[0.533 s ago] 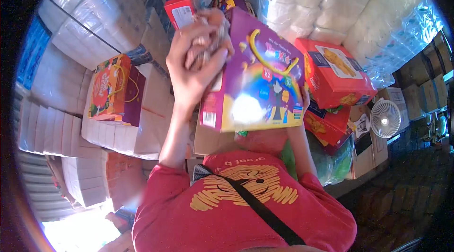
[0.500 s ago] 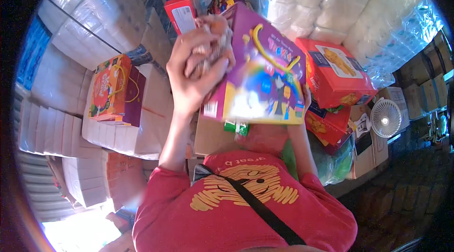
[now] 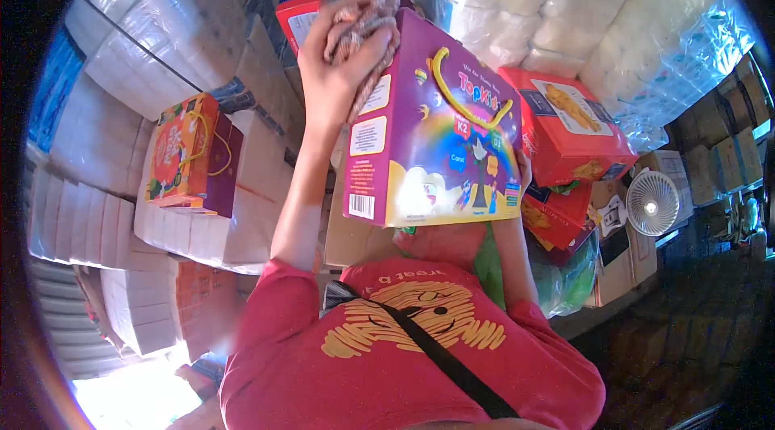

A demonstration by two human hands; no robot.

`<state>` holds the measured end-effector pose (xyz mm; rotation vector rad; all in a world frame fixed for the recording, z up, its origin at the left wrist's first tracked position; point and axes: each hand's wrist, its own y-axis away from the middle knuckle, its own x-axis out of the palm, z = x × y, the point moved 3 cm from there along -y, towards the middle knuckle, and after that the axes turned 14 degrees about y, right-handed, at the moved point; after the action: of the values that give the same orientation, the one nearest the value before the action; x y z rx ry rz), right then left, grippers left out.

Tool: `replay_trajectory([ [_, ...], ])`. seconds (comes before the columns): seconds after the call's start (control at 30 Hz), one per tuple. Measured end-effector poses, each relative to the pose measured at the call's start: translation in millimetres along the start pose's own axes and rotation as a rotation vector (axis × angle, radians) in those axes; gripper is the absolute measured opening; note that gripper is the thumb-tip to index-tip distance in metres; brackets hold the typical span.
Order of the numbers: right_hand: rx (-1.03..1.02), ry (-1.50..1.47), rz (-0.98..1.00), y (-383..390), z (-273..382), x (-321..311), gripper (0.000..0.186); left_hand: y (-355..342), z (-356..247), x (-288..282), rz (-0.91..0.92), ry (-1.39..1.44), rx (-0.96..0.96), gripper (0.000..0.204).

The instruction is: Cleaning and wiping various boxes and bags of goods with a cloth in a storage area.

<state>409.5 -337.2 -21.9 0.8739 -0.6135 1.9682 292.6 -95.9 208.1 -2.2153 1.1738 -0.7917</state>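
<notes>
Plastic-wrapped white packs [image 3: 517, 10] tower over the far side of our crowded room, while pale stacks [image 3: 89, 220] line the left, a bright patch of light [image 3: 137, 394] glares in the lower left and the right side falls into deep shadow. On the stack to our left stands an orange-and-purple carton [image 3: 182, 159] with a yellow cord. A red box [image 3: 299, 6] stands beyond our left hand [image 3: 331, 83], and on the right a larger red box [image 3: 577, 127] sits near a round white fan [image 3: 652, 204].

In front of our red shirt [image 3: 315, 373], crossed by a black strap [image 3: 444, 357], we hold a purple box [image 3: 412, 155] up at a tilt, its yellow handle [image 3: 441, 75] drooping across the printed face and brown cardboard [image 3: 345, 228] showing just below. The fingers of our left hand curl closely around a crumpled, patterned cloth [image 3: 359, 34], bunched against the purple box's upper left edge. Our right hand [image 3: 523, 172] touches the opposite side, mostly hidden behind it; we cannot tell how far its fingers are spread.
</notes>
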Motion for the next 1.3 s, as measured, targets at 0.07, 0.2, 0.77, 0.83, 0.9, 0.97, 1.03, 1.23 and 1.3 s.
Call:
replay_trajectory([
  [0.07, 0.055, -0.165, 0.19, 5, 5, 15, 0.043, 13, -7, 4, 0.048, 0.025, -0.053, 0.034],
  [0.2, 0.059, -0.063, -0.119, -9, 13, 29, 0.044, 19, -28, 5, 0.145, 0.039, -0.082, 0.035],
  [0.77, 0.146, -0.174, 0.066, -50, 25, 92, 0.048, -9, 49, 27, -0.158, -0.59, 0.419, 0.042],
  [0.83, 0.171, -0.241, 0.072, -50, 24, 102, 0.048, 7, 37, 48, -0.148, -0.738, 0.499, 0.04],
  [0.9, 0.201, -0.221, 0.03, -52, 25, 113, 0.049, 36, 46, 64, 0.009, -0.798, 0.513, 0.043],
  [0.97, 0.221, -0.105, -0.182, -51, 21, 108, 0.05, 71, 45, 83, 0.251, -0.961, 0.549, 0.043],
  [1.03, 0.122, -0.121, -0.022, -61, 17, 101, 0.049, 79, 42, 96, 0.387, -0.909, 0.768, 0.043],
  [1.23, 0.231, -0.252, 0.023, -62, 24, 116, 0.05, -31, 47, 35, -0.064, -1.011, 0.63, 0.033],
  [1.3, 0.237, -0.235, 0.017, -59, 23, 124, 0.05, -48, 48, 25, -0.19, -0.946, 0.66, 0.034],
])
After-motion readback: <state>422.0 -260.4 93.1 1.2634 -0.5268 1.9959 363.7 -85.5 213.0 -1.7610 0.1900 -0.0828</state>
